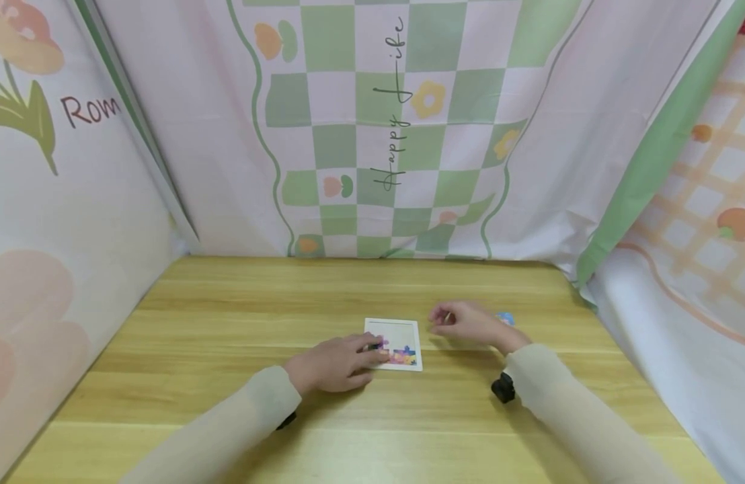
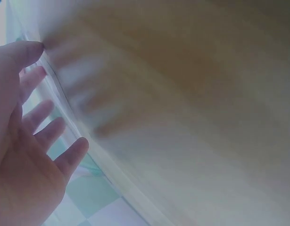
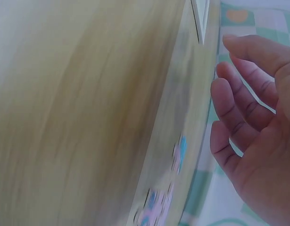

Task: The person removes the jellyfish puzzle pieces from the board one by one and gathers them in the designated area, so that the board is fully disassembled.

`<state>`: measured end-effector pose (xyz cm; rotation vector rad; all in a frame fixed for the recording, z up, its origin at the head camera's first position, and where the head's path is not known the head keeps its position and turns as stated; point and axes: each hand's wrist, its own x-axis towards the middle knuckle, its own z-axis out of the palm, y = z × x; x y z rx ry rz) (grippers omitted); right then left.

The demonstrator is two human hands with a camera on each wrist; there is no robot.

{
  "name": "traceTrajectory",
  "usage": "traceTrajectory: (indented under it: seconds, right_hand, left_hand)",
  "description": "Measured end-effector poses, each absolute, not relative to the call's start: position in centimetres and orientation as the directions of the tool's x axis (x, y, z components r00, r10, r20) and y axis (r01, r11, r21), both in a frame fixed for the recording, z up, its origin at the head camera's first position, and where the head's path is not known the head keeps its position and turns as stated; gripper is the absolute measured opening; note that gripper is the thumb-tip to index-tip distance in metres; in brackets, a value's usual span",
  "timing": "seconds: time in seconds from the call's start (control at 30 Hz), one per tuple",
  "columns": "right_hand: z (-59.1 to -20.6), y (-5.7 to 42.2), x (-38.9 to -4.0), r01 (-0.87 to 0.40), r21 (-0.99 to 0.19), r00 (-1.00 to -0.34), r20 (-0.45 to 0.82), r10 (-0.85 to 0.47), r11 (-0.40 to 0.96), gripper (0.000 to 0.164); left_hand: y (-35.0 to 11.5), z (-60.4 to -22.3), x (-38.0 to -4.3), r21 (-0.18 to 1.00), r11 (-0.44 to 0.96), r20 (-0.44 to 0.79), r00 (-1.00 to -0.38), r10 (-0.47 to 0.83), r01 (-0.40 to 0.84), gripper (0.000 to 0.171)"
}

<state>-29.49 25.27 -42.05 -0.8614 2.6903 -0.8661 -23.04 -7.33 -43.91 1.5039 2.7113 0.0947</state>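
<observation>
A white-rimmed puzzle tray [image 1: 393, 320] lies on the wooden table, with joined colourful jigsaw pieces [image 1: 404, 356] along its lower edge. My left hand [image 1: 336, 363] reaches over the tray's left side, fingers spread and nearly straight; they cover part of the pieces. Just right of the tray hovers my right hand [image 1: 469, 321], its fingers loosely bent. In the right wrist view no piece shows between the thumb and fingers of that hand [image 3: 258, 113]. Loose blue and pink jigsaw pieces [image 3: 154, 207] lie on the table near it; the head view shows a blue one [image 1: 504, 318] partly behind the wrist.
The wooden table [image 1: 227, 302] meets a checked green-and-white curtain [image 1: 397, 148] at its back edge. Printed cloths hang at the left [image 1: 76, 202] and right [image 1: 699, 269] sides. A black wrist camera [image 1: 503, 388] sits under the right sleeve.
</observation>
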Motion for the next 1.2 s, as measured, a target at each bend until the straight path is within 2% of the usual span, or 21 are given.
traceTrajectory:
  seconds: [0.2, 0.37, 0.5, 0.67, 1.0, 1.2]
  right_hand:
    - [-42.1, 22.7, -29.4, -0.506, -0.604, -0.778, 0.012, -0.628, 0.616, 0.017]
    - [-42.5, 20.8, -29.1, -0.5, -0.624, -0.763, -0.012, -0.647, 0.601, 0.018]
    - [-42.9, 19.6, -29.0, -0.518, -0.621, -0.741, -0.018, -0.671, 0.588, 0.021]
    - [-43.0, 18.3, -29.0, -0.524, -0.629, -0.718, -0.036, -0.696, 0.574, 0.025]
    - [-43.3, 16.7, -28.9, -0.538, -0.601, -0.711, -0.054, -0.701, 0.592, 0.028]
    - [-43.4, 16.5, -28.9, -0.513, -0.63, -0.711, -0.068, -0.7, 0.583, 0.027]
  left_hand:
    - [-7.3, -43.7, -22.8, -0.022, 0.507, 0.015, -0.507, 0.862, 0.861, 0.05]
    - [-7.3, -44.0, -22.7, -0.039, 0.503, 0.05, -0.501, 0.864, 0.863, 0.048]
    - [-7.3, -44.4, -22.8, -0.03, 0.496, 0.079, -0.492, 0.867, 0.868, 0.047]
    - [-7.3, -43.8, -22.6, -0.001, 0.506, 0.049, -0.505, 0.862, 0.863, 0.048]
    - [-7.8, -42.9, -22.4, 0.137, 0.521, -0.007, -0.525, 0.851, 0.843, 0.046]
    - [-7.9, -42.9, -22.2, 0.138, 0.525, -0.035, -0.526, 0.85, 0.84, 0.049]
